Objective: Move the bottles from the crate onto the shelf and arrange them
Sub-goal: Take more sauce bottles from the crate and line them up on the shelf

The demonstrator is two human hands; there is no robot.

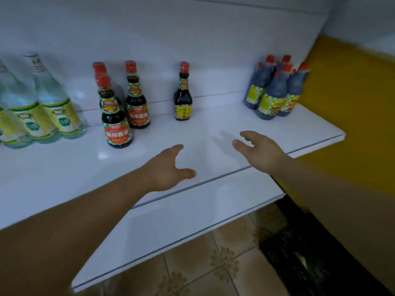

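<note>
Above the front part of the white glossy shelf point(64, 167), both bare hands hover and hold nothing. The left hand point(168, 169) has its grip wide apart: the thumb points right and the fingers reach forward. The right hand point(261, 150) has its grip apart too, fingers loosely bent toward the left; whether they touch the shelf I cannot tell.

The bottles stand on the shelf near the back wall. At the left are clear glass bottles with yellow-green labels point(55, 107), partly cut off by the picture edge. Next come dark round sauce bottles with red caps and orange labels point(116, 124), one partly hidden behind the front one. A small dark bottle with a yellow label point(183, 99) stands alone in the middle. At the right end is a tight group of dark plastic bottles with red caps point(275, 92), hard to count.

At the lower right lies a black object point(299, 253), too blurred to name.
</note>
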